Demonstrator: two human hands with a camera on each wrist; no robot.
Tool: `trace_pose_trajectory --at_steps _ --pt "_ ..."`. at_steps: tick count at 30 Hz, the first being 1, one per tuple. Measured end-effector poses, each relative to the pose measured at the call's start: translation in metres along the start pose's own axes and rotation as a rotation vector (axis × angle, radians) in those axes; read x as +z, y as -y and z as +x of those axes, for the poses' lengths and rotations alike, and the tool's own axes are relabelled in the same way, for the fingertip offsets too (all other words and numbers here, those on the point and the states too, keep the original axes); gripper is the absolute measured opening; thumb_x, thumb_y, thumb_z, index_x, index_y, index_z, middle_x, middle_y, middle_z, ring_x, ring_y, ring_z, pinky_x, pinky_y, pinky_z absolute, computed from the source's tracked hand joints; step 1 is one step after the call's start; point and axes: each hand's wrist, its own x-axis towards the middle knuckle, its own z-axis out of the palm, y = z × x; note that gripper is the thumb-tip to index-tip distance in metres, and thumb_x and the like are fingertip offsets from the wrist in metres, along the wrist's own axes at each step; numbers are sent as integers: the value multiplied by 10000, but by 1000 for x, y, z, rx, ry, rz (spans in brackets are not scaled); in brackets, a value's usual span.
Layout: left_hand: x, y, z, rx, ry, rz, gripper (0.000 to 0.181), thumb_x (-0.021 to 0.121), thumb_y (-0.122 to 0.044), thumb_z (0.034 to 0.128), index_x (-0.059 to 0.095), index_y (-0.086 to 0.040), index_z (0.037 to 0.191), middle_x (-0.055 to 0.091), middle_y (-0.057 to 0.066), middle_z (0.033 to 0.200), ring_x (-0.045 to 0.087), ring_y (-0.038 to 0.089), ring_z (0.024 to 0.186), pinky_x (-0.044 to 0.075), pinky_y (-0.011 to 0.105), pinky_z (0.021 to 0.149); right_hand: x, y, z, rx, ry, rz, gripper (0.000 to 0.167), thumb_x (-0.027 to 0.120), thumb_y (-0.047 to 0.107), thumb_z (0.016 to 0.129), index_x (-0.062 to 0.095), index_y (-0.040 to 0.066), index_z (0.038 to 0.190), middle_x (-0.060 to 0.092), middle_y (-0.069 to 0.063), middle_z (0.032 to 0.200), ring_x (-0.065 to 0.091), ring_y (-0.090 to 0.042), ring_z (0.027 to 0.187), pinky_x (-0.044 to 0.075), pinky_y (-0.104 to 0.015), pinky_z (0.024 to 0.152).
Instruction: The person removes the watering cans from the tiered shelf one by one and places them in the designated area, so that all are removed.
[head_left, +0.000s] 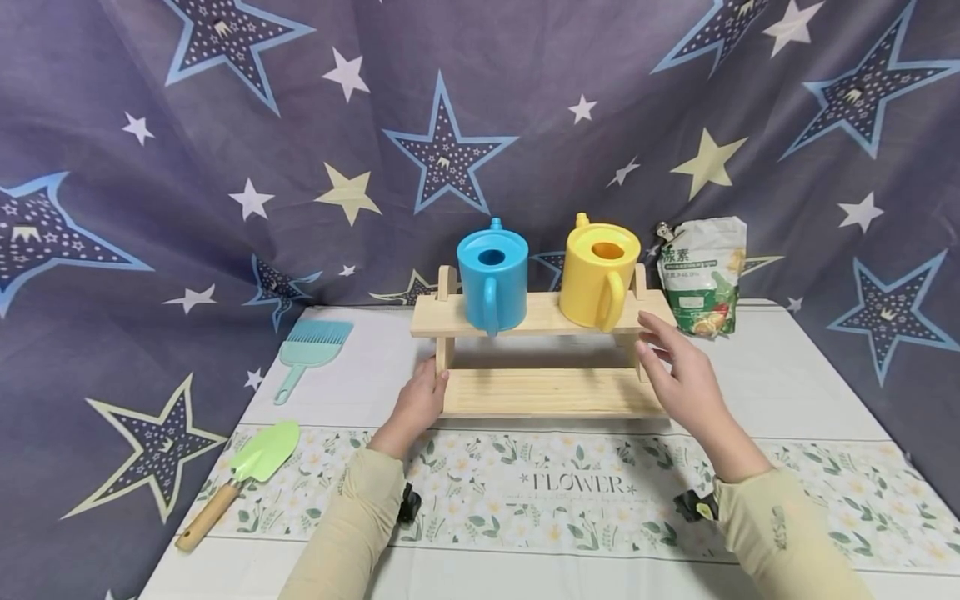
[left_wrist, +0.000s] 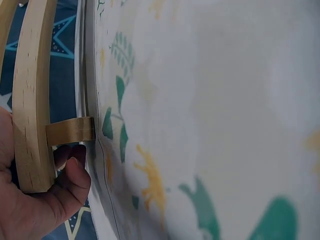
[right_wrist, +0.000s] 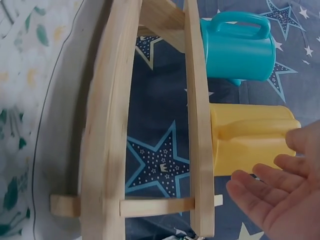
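Observation:
A two-tier wooden shelf stands on the table. On its upper board sit a blue watering can and, to the right, a yellow watering can, handles toward me. My left hand grips the left end of the lower board; in the left wrist view the thumb and fingers curl round the board end. Beside the shelf's right end is my right hand, its fingers loosely spread and holding nothing. The right wrist view has this hand near the yellow can, apart from the shelf.
A light blue dustpan-like tool with a brush lies at the back left. Nearer, a green trowel with a wooden handle rests on the table. A white and green pouch stands behind the shelf's right end, before a star-patterned curtain.

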Motion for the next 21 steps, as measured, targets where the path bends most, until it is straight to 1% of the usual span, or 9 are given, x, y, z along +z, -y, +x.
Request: trace_pose_trajectory --at_steps 2,4,7,9,10,13,16,17,21 --pt "0 0 0 3 -2 -6 499 349 -275 1068 310 -3 1486 432 181 1389 492 375 1254 410 532 1063 2 1 3 14 -22 13 405 521 112 1026 474 -40 1399 552 -232 1339 603 -380 1126 506 -440 955" --pt "0 0 0 5 -3 -4 501 344 -278 1069 306 -4 1487 430 179 1390 488 375 1259 410 531 1062 3 2 5 28 -38 17 396 523 123 1028 487 -36 1388 577 -218 1316 624 -359 1102 517 -412 934" --pt "0 0 -1 1 0 -4 498 330 -281 1070 304 -7 1486 429 175 1388 488 369 1259 414 525 1060 6 3 9 46 -58 18 396 552 134 1017 503 -22 1377 603 -193 1292 640 -336 1085 533 -409 907" --pt "0 -1 -1 -5 2 -2 499 321 -287 1070 301 -14 1487 423 169 1395 486 362 1263 414 520 1063 8 4 12 54 -68 29 400 575 132 1006 511 -24 1368 614 -194 1276 644 -344 1075 533 -430 893" --pt "0 -1 -1 -8 4 -3 499 317 -289 1071 300 -17 1489 419 168 1400 481 361 1268 409 518 1068 8 4 13 61 -72 32 403 586 133 1000 515 -25 1364 618 -193 1271 646 -343 1071 539 -411 891" --pt "0 -2 -2 -8 7 -2 501 313 -287 1071 295 -15 1491 410 167 1413 471 357 1281 399 515 1077 10 4 16 83 -79 48 409 613 132 985 529 -26 1353 627 -188 1258 651 -334 1061 548 -269 877" --pt "0 -2 -2 -7 10 3 504 306 -289 1071 291 -12 1492 409 166 1413 467 356 1284 398 514 1079 12 4 19 105 -88 68 408 636 135 972 548 -21 1338 638 -178 1243 649 -311 1067 514 -145 851" --pt "0 -2 -2 -8 10 5 506 305 -291 1071 290 -11 1492 409 165 1412 468 355 1282 400 514 1077 13 4 20 112 -90 78 405 643 139 968 556 -15 1333 643 -173 1234 648 -301 1069 507 -130 847" --pt "1 -2 -1 -17 12 10 508 298 -303 1070 292 -21 1493 410 157 1410 473 351 1278 404 510 1075 17 6 25 134 -94 110 397 662 159 957 581 3 1313 662 -157 1197 647 -271 1068 515 -141 841"
